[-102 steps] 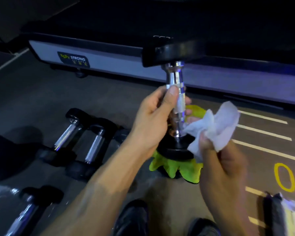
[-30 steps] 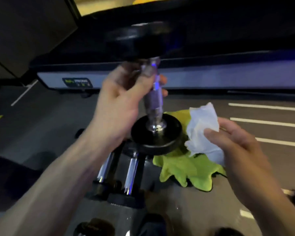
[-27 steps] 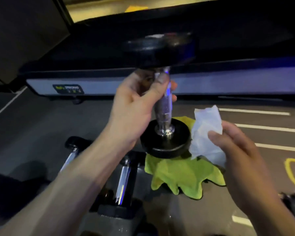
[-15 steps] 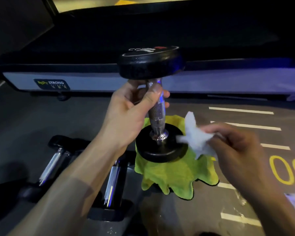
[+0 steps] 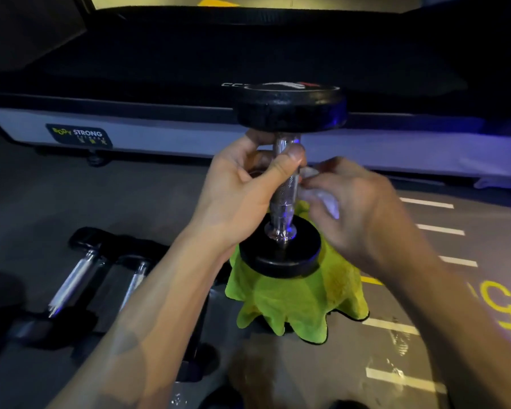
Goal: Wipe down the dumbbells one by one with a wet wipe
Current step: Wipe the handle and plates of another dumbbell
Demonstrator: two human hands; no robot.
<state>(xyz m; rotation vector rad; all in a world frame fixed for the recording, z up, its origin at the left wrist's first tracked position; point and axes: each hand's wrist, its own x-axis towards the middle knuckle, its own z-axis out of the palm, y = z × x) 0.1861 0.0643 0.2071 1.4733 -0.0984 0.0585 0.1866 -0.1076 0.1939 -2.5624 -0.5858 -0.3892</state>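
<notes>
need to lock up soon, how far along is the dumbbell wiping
Midway, by the look. In hand: the left hand grips the upright dumbbell while the right hand brings the wet wipe to its handle. Two dumbbells lie on the floor; wiped or not, can't tell.

Upright dumbbell [image 5: 283, 202] gripped at its chrome handle by the left hand [image 5: 242, 196]; right hand [image 5: 360, 214] presses a wet wipe [image 5: 326, 199] against the handle, opposite the left thumb.
</notes>
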